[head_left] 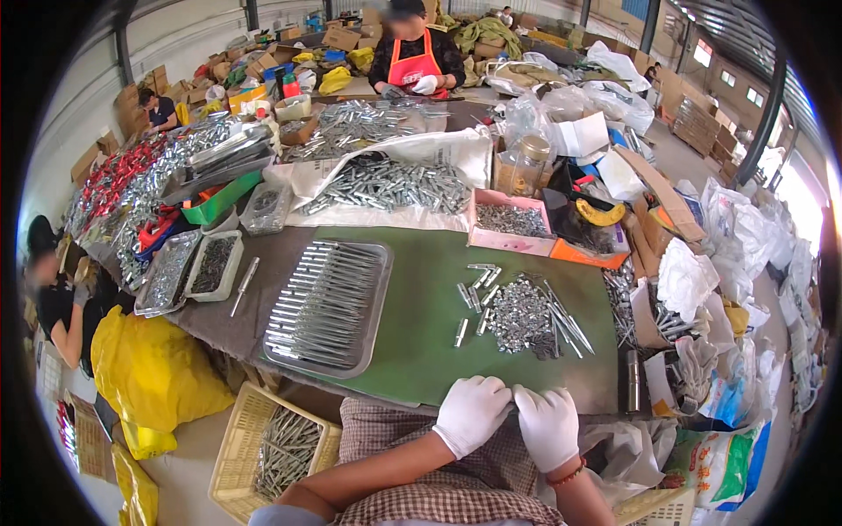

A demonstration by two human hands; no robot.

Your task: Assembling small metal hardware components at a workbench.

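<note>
Metal rod point(513, 399) crosswise between hands

The person wears white gloves on both hands, the left hand point(472, 414) and the right hand point(547, 425). The gloves are soft cloth and cover every finger. A thin red bead bracelet point(568, 478) goes round the right wrist. The forearms are bare. A brown and white checked cloth point(438, 500) covers the lap.
</note>
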